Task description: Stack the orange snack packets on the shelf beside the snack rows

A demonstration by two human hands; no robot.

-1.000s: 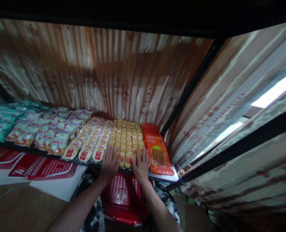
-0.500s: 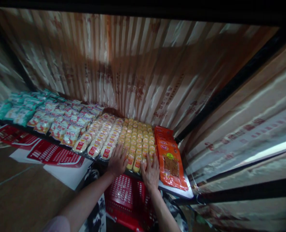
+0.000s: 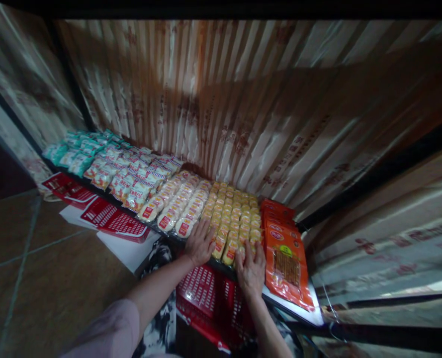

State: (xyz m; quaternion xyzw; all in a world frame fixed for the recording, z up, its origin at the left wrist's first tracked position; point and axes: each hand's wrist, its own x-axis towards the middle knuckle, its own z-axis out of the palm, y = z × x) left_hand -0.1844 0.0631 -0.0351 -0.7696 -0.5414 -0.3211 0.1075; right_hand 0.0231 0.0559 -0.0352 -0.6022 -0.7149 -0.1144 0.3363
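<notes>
Rows of small yellow wrapped cakes lie on a dark shelf, between white-wrapped round cakes and flat orange snack packets. My left hand rests with fingers stretched out on the front left edge of the yellow rows, beside the white-wrapped ones. My right hand lies with fingers spread over the front right of the yellow rows, close to the orange packets. Both palms hide a few of the front cakes. Neither hand grips anything.
Further left on the shelf are white snack bags and teal bags. A red basket stands below the shelf in front of me. More red baskets sit at the left on the floor. Pleated plastic sheeting hangs behind.
The camera view has turned left, so the shelf appears shifted to the right. My hands stay at the front of the yellow cakes, with little movement against them.
</notes>
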